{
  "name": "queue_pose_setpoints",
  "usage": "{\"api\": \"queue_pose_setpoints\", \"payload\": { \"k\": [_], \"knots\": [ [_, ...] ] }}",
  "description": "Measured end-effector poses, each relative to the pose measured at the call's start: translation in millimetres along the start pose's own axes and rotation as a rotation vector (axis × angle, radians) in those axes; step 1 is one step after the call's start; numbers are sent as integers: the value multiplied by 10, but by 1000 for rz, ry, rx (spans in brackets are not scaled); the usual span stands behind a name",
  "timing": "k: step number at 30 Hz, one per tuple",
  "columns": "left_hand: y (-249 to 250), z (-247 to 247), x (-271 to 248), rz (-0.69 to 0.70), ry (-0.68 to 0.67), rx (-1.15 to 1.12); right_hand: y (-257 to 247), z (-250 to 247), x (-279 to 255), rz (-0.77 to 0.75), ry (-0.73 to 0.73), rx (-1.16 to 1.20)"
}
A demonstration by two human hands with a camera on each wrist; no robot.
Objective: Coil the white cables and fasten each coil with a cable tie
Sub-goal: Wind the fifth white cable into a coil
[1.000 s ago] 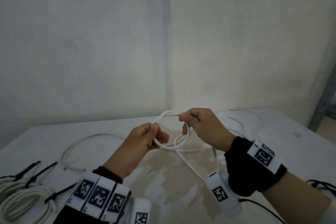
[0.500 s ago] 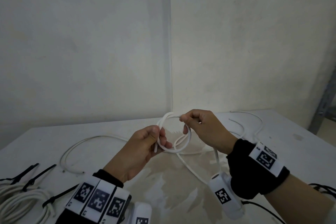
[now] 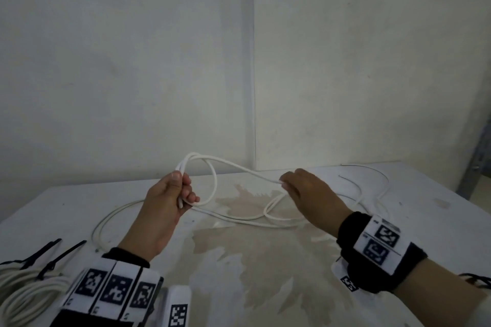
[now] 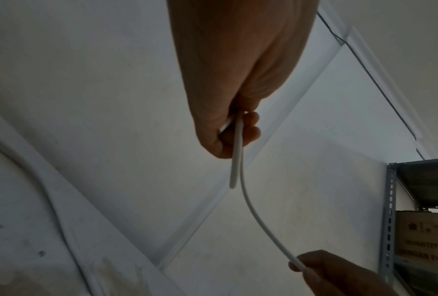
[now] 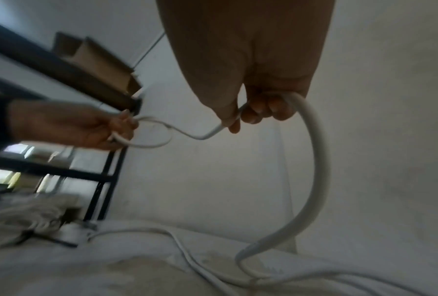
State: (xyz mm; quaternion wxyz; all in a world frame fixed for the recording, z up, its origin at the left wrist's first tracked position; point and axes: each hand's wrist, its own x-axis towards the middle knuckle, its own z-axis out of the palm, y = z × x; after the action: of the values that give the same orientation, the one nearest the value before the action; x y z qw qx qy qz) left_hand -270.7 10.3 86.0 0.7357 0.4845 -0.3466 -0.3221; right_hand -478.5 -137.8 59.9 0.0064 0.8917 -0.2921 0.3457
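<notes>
White stained tabletop point(image 3: 265, 287) carries tied white cable coils point(image 3: 24, 289) at its left edge. Left hand point(image 3: 164, 207) pinches one small loop of thin white cable point(image 3: 212, 186); right hand point(image 3: 308, 194) grips the slack, so most coiling and the tie remain.

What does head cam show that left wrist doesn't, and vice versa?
Head only: the finished coil with black cable ties at the table's near left, plus slack cable on the tabletop. Left wrist only: a metal shelf holding a cardboard box. Both: the left hand gripping the white cable loop and the right hand pinching its run.
</notes>
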Motion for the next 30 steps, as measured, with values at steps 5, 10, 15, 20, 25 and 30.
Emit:
{"api": "queue_pose_setpoints", "payload": {
  "k": [5,10,15,20,25,30],
  "knots": [
    [-4,4,20,34,19,112,-300,153,92,-300,-108,-225],
    [-30,95,17,70,11,285,-648,200,112,-566,-9,-282],
    [-128,190,-42,85,-131,524,-846,168,127,-608,61,-130],
    [-180,198,-81,59,-252,623,-856,25,200,-286,-11,197],
    [-132,192,-157,-74,-301,505,-633,-88,291,-35,-236,636],
    [-111,189,-205,-172,-301,393,-572,-223,366,110,-309,850]
  ]
}}
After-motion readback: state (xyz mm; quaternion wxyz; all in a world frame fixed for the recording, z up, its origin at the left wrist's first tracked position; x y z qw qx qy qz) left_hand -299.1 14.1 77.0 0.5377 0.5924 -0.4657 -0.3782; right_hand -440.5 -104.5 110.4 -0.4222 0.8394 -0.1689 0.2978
